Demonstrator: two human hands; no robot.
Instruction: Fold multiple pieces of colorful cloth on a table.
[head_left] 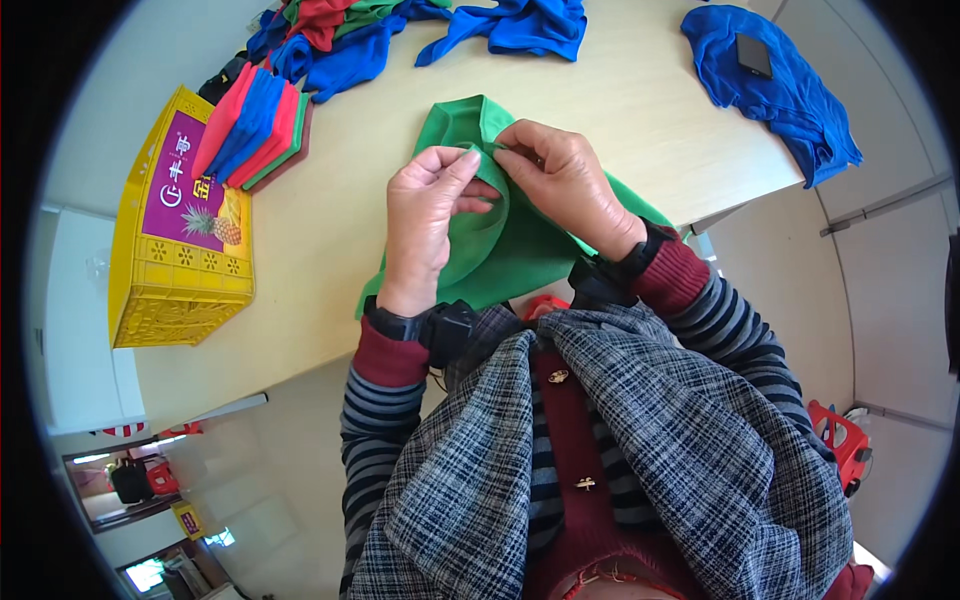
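A green cloth lies partly on the table's near edge and is lifted in its middle by both hands. My left hand pinches a fold of it between thumb and fingers, at the left of the raised part. Close beside it, my right hand grips the cloth's edge between thumb and forefinger. The cloth's far corner stands up in a fold beyond my fingertips, and its near side hangs toward my lap.
On the left a yellow plastic crate carries a stack of folded red, blue and green cloths. Crumpled blue cloths lie along the far edge of the table. At far right, a black phone rests on a blue cloth.
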